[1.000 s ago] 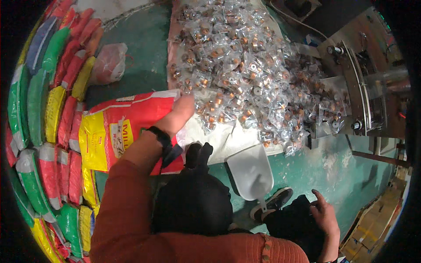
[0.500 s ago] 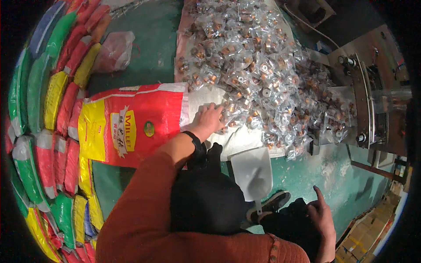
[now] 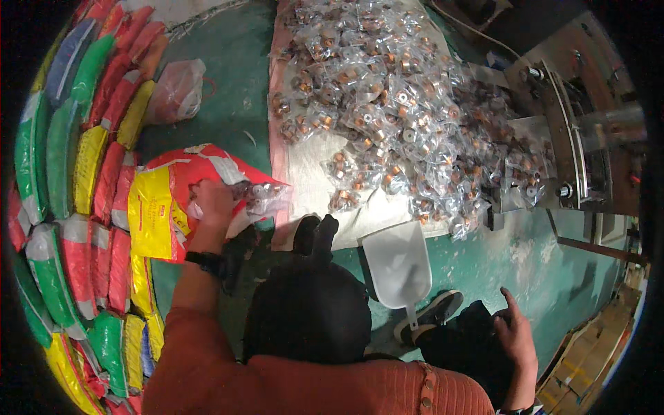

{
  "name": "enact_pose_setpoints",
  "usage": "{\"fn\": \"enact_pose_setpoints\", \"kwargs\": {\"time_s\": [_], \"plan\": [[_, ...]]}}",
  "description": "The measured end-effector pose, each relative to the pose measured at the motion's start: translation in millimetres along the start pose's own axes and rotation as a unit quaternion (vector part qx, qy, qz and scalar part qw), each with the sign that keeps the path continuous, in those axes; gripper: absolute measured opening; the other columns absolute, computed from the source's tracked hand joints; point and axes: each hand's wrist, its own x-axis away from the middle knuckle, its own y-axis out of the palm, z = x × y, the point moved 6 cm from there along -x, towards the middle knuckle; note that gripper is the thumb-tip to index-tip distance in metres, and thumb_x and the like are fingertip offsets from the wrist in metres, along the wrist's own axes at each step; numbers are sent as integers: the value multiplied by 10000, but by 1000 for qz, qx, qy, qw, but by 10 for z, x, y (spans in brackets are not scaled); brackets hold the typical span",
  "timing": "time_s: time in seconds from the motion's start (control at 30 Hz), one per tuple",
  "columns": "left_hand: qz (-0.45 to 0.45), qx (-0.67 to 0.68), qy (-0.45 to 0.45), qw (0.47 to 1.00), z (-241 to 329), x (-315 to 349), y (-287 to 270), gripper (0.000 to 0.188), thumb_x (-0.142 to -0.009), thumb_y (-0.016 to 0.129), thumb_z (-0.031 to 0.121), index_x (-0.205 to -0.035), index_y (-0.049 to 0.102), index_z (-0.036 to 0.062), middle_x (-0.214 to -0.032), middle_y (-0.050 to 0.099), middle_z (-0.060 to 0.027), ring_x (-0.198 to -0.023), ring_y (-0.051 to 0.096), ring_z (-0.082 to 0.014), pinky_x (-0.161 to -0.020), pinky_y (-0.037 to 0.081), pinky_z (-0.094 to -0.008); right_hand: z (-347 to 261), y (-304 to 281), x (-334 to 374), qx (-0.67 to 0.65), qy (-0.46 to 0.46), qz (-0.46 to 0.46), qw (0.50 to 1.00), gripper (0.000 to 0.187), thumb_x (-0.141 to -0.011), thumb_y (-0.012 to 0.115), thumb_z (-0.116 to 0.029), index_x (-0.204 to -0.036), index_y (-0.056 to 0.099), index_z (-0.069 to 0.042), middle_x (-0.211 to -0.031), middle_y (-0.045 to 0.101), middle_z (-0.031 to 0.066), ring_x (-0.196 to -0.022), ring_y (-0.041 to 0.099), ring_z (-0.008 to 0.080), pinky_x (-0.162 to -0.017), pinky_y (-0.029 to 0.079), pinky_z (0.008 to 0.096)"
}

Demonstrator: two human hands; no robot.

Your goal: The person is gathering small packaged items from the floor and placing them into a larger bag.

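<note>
My left hand (image 3: 213, 202) is closed on the upper part of a red and yellow woven sack (image 3: 152, 214), which lies crumpled on the floor. By the sack's right edge, next to that hand, a few clear-bagged parts (image 3: 259, 194) show. Its fingertips are partly hidden in the folds. To the right spreads a large heap of small copper and silver cylindrical parts (image 3: 387, 117) in clear plastic bags, on a pale cloth (image 3: 304, 162). My right hand (image 3: 515, 335) is at the lower right beside my dark trouser leg, holding nothing, its index finger stretched out.
A white dustpan-like scoop (image 3: 398, 266) lies in front of the heap. Many colourful filled sacks (image 3: 90, 166) are stacked along the left. A whitish-red plastic bag (image 3: 176, 90) sits behind the woven sack. Metal machinery (image 3: 570, 138) and cardboard (image 3: 588, 353) line the right.
My left hand has moved left from the cloth beside the heap and gripped the woven sack. The sack, flat before, is now crumpled. My right hand has barely moved.
</note>
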Motion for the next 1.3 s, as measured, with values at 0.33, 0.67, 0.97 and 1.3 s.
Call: {"fn": "enact_pose_setpoints", "kwargs": {"time_s": [0.33, 0.67, 0.97, 1.3], "plan": [[79, 276, 287, 914, 2147, -411, -225, 1126, -621, 883, 403, -1535, 249, 229, -1572, 170, -271, -1406, 205, -530, -1112, 345, -554, -96, 74, 13, 6, 33, -36, 999, 721, -865, 631, 27, -1501, 360, -179, -903, 693, 156, -797, 648, 231, -786, 515, 337], [146, 232, 287, 918, 2512, -309, 51, 762, -664, 809, 237, -1362, 503, 226, -1351, 445, -164, -1161, 467, -453, -985, 450, -482, -213, 110, -95, -25, 29, -49, 998, 761, -856, 622, 51, -1518, 332, -188, -941, 695, 156, -838, 654, 203, -798, 517, 335], [390, 393, -10, 833, 380, -305, 1117, 396, -716, 731, 207, -1029, 618, -8, -1088, 631, -189, -1003, 620, -363, -850, 506, -465, -134, 49, -25, -32, 13, -24, 999, 754, -857, 608, 56, -1518, 335, -183, -938, 695, 157, -797, 653, 208, -761, 521, 339], [204, 333, 131, 911, 935, -423, 206, 268, -769, 644, 119, -1026, 643, 42, -1032, 676, -188, -977, 649, -379, -834, 525, -472, -116, 59, 36, 26, -4, -26, 999, 737, -861, 560, 62, -1528, 314, -135, -912, 691, 110, -759, 642, 149, -742, 532, 313]]}}
